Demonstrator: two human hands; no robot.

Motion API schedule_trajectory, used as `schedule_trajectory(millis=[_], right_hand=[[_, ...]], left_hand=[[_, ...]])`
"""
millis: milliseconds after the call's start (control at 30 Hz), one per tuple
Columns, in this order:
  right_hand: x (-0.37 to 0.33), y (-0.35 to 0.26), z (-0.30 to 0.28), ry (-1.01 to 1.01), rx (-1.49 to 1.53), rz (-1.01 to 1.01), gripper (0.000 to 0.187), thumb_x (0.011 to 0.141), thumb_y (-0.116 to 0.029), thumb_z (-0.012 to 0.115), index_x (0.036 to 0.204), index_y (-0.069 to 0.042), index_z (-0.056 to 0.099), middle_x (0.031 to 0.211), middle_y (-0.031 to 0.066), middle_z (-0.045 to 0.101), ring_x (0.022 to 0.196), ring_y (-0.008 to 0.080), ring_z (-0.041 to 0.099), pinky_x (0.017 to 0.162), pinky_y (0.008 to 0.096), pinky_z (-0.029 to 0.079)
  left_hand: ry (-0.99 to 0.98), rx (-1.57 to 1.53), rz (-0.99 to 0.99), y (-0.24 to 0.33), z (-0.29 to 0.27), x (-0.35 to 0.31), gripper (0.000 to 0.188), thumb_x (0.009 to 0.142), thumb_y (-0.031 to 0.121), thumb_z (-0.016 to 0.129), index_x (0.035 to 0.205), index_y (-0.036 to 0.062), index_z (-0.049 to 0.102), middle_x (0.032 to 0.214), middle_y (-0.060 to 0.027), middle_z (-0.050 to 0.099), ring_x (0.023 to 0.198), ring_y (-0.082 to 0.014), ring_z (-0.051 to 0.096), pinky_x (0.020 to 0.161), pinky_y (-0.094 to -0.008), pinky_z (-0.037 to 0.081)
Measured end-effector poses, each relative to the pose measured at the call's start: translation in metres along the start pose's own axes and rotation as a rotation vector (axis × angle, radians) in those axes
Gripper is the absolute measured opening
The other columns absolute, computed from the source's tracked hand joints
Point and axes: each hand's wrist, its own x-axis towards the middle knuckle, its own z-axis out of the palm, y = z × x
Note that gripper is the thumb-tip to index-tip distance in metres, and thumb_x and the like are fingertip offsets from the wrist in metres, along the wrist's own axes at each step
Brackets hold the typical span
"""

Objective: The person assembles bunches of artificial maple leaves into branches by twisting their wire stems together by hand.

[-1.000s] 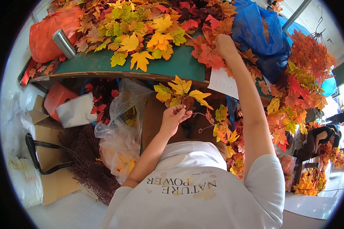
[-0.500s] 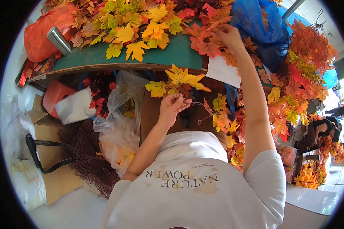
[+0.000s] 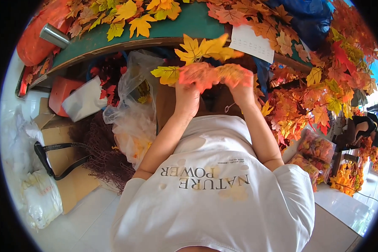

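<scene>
My two hands are close together above my lap, in front of the table edge. My left hand (image 3: 187, 100) is closed on a stem of artificial maple leaves, with yellow leaves (image 3: 203, 49) standing above it. Between the hands are orange-red maple leaves (image 3: 202, 76), which cover most of my fingertips. My right hand (image 3: 242, 93) is closed on the orange-red leaf (image 3: 235, 74) at its top. A thin stem with a small loop end (image 3: 227, 108) hangs beside my right wrist.
The green table (image 3: 113, 44) carries yellow and orange leaves (image 3: 140, 24), a metal cylinder (image 3: 54, 35) and a paper sheet (image 3: 252, 43). Leaf garlands (image 3: 319, 105) hang at the right. Clear plastic bags (image 3: 132, 105), dark netting (image 3: 103, 155) and a cardboard box (image 3: 67, 164) lie at the left.
My right hand has come back from the leaf pile on the table to my left hand, bringing orange-red leaves. My left hand has stayed near the yellow leaves, slightly higher in view.
</scene>
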Motion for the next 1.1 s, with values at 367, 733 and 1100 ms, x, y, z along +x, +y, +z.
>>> schedule_trajectory(millis=[367,733,1100], right_hand=[[-0.026,-0.032,0.015,0.413,1.031,0.786,0.011,0.084,-0.012,0.065,0.092,-0.004,0.063,0.084,0.0020,0.065,0.075,0.0108,0.061,0.065,0.0247,0.051],[-0.027,-0.039,0.021,0.478,1.092,0.908,0.011,0.084,-0.016,0.066,0.092,-0.009,0.063,0.087,0.0006,0.066,0.074,0.0074,0.060,0.066,0.0193,0.048],[-0.030,-0.036,0.026,0.493,1.083,0.890,0.010,0.085,-0.017,0.064,0.092,-0.009,0.063,0.086,-0.0003,0.066,0.072,0.0059,0.060,0.063,0.0177,0.048]], left_hand=[[-0.064,0.005,-0.154,0.008,0.016,-0.014,0.011,0.088,0.006,0.057,0.097,-0.0007,0.055,0.090,-0.0081,0.063,0.077,-0.0181,0.063,0.075,-0.0290,0.052],[-0.001,-0.034,-0.176,0.003,0.018,-0.013,0.012,0.085,0.001,0.060,0.094,-0.0033,0.054,0.088,-0.0109,0.062,0.074,-0.0195,0.064,0.074,-0.0281,0.052],[0.016,-0.051,-0.164,0.002,0.018,-0.014,0.013,0.085,0.001,0.061,0.095,-0.0028,0.054,0.087,-0.0106,0.063,0.074,-0.0186,0.064,0.074,-0.0251,0.050]])
